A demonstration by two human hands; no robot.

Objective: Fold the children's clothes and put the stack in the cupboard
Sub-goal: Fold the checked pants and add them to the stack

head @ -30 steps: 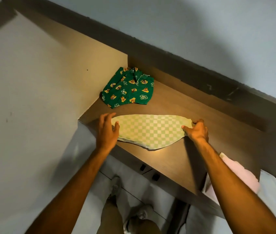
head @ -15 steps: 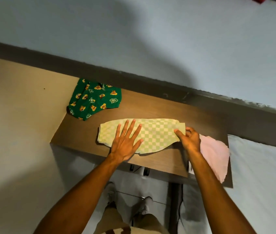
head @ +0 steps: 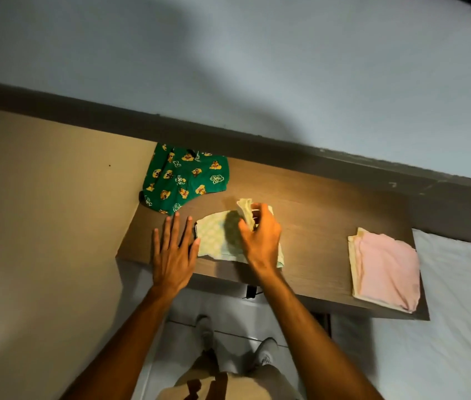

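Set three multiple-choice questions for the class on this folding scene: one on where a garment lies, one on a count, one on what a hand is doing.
1. Where does the green cartoon-print garment lie on the brown wooden shelf?
A. far left corner
B. right end
C. front edge, middle

2. How many garments are on the shelf?
A. two
B. three
C. four

3. What is the right hand doing?
A. lying flat on the wood
B. hanging idle
C. gripping a raised fold of the pale green checked cloth

Answers: 1 A, it sits against the beige side panel at the back. 2 B, green print, checked cloth, folded pink garment. 3 C, its fingers curl round the lifted end, while the left hand is spread flat beside the cloth.
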